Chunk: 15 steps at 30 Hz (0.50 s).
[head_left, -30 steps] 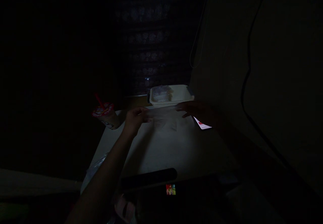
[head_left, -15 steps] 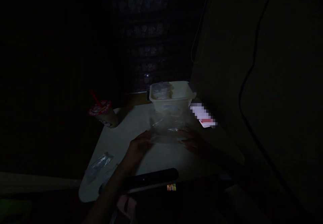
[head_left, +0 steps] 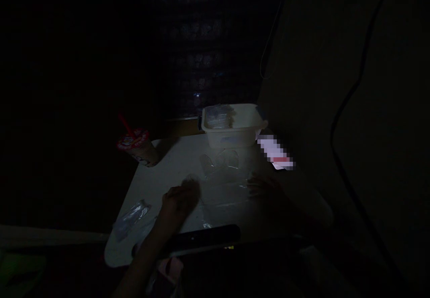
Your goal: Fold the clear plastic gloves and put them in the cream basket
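Observation:
A clear plastic bag (head_left: 223,192) lies spread on the white table (head_left: 168,163), its cut, rounded top edges pointing away from me. To its left is my left hand (head_left: 181,199), with fingers bent and blurred in the dim light; whether it holds anything is not visible. On the right side, my right hand (head_left: 265,188) rests at the bag's edge with fingers stretched out. A long black bar-shaped object (head_left: 208,237) lies along the table's front edge, partly behind my left forearm.
Beyond the bag, a pale plastic basin (head_left: 231,137) holds a stack of clear bags (head_left: 218,118). A bright phone-like object (head_left: 275,152) lies right of it. At left stand a drink cup (head_left: 141,150) with a red straw and a crumpled clear packet (head_left: 132,217). A cable (head_left: 349,96) hangs at right.
The bag has come down from between my hands to lie flatter and closer to me. My left hand has shifted slightly left and down; my right hand has moved a little right.

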Each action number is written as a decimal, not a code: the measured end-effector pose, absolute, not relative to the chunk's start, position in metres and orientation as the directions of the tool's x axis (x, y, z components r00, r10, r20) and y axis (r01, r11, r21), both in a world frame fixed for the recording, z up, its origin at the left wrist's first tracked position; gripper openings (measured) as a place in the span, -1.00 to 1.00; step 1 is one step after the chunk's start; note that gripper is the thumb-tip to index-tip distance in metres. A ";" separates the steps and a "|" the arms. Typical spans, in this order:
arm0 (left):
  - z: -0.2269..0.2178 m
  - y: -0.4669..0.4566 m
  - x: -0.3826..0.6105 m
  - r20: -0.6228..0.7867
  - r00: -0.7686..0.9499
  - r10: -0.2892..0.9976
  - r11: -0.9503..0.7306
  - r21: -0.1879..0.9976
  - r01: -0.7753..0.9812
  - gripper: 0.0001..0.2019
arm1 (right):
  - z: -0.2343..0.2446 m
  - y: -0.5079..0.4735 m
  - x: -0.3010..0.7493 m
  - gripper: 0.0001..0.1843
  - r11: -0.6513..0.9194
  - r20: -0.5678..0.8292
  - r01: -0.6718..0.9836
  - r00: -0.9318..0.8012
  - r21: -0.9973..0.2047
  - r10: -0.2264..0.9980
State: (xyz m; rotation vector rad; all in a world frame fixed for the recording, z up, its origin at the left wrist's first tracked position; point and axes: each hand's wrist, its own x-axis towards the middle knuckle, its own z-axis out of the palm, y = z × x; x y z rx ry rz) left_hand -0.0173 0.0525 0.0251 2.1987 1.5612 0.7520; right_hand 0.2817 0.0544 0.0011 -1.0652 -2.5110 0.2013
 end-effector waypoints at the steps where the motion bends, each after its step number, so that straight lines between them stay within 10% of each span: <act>1: 0.027 0.047 -0.011 0.231 0.310 0.922 -0.387 0.533 0.752 -0.71 | 0.001 0.057 0.278 -0.71 0.693 0.326 0.657 -0.613 -0.297 0.720; 6: 0.027 0.015 0.023 0.255 0.279 0.926 -0.363 0.394 0.845 -0.64 | 0.015 0.090 0.222 -0.70 0.582 0.344 0.656 -0.470 -0.480 0.813; 15: 0.020 -0.006 0.019 0.162 0.017 0.987 -0.033 0.097 0.995 -0.68 | 0.040 0.163 0.103 -0.73 0.454 -0.181 0.796 -0.555 -0.401 0.812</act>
